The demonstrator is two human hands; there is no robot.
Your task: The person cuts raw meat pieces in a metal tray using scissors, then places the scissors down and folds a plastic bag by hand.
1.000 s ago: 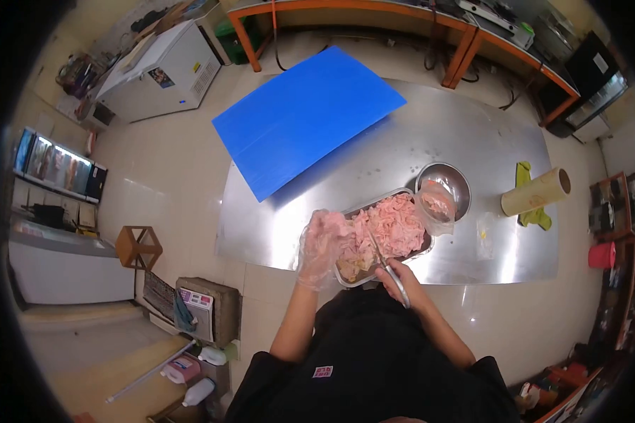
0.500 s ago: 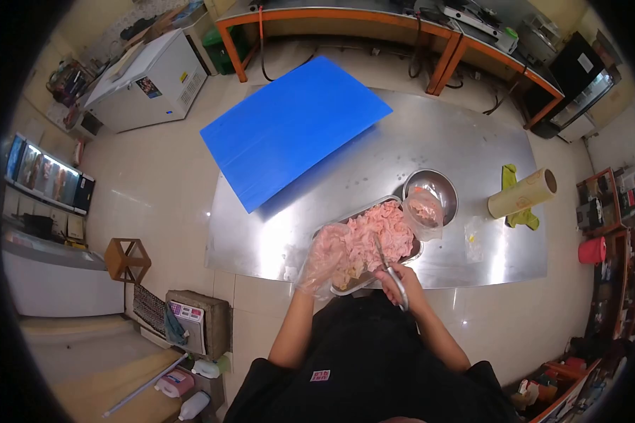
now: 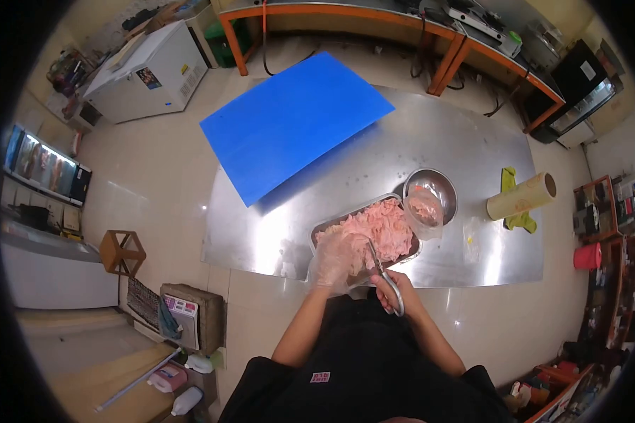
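Observation:
A metal tray heaped with pale pink raw meat lies at the table's near edge. My left hand, in a loose clear plastic glove, is closed on some meat at the tray's near left; its fingertips are partly hidden. In my right hand I hold scissors by the handles, blades pointing away from me into the meat beside my left fingers. Just beyond the tray stands a round steel bowl, with a clear plastic bag holding pink pieces resting over its near rim.
A large blue board covers the far left of the steel table. To the right, a wide roll of wrap lies on a green cloth. A weighing scale and bottles stand on the left below table level.
My left hand has moved right and slightly nearer to the scissors, over the meat. The scissors have shifted slightly left and toward me.

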